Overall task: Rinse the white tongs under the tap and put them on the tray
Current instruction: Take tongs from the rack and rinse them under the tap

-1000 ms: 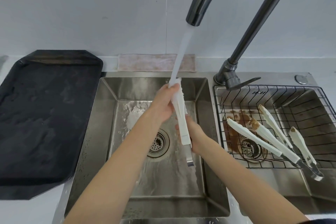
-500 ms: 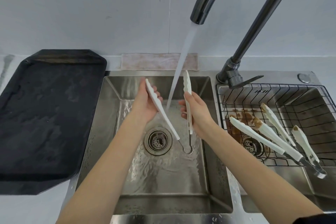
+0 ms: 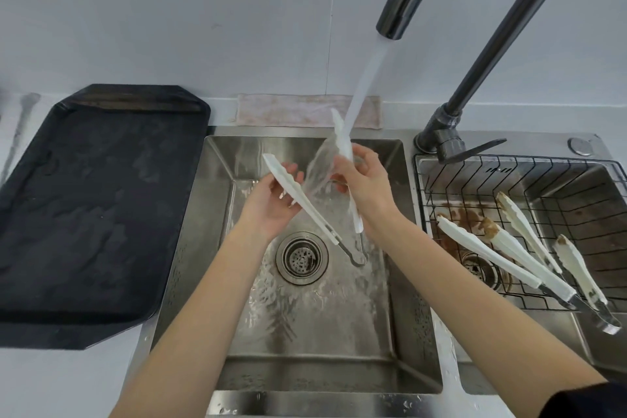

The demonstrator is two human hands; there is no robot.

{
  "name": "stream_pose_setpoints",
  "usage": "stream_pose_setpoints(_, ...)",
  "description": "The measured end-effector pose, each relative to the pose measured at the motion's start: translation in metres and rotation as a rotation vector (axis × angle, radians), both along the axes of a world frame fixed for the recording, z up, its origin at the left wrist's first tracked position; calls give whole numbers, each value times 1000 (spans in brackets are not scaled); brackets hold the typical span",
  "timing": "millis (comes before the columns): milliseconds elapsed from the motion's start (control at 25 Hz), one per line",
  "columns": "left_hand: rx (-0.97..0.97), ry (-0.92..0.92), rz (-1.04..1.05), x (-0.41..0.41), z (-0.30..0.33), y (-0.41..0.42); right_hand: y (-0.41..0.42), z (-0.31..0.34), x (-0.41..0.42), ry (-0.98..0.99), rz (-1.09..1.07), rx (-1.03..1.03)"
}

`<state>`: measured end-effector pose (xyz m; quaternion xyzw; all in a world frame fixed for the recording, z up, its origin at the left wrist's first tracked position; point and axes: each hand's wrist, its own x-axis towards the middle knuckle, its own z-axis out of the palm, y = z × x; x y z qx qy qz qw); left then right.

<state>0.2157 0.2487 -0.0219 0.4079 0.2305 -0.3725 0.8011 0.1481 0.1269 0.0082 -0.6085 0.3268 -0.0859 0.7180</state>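
White tongs with a metal hinge are spread wide over the left sink basin. My left hand holds the left arm of the tongs. My right hand holds the right arm, whose tip stands in the stream from the dark tap. Water fans off that arm into the basin. The hinge hangs low near the drain. A black tray lies on the counter left of the sink, wet, with nothing on it.
A wire basket sits in the right basin and holds two more pairs of white tongs with brown stains. A pinkish cloth lies along the wall behind the sink. The tap's lever points right.
The tongs went from shut under the stream to spread wide, one arm in each hand. The right arm's tip has now moved into the water.
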Motion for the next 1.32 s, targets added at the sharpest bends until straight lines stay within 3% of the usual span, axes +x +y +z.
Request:
stream_pose_setpoints(240, 110, 53, -224, -24, -11, -8, -5, -22, -13, 106, -86, 115)
stream_pose_setpoints(360, 222, -40, -278, -31, -23, -9, -4, -40, -18, 195, -84, 202)
stream_pose_setpoints(720, 522, -48, -360, -46, -80, -4, -6, -117, -36, 583, 38, 162)
stream_pose_setpoints(1000, 616, 30, -306, -62, -103, -5, 1, -152, -49, 664, 149, 203)
stream_pose_setpoints(1320, 635, 48, -488, -64, -107, 0, 3, -144, -52, 701, 194, 298)
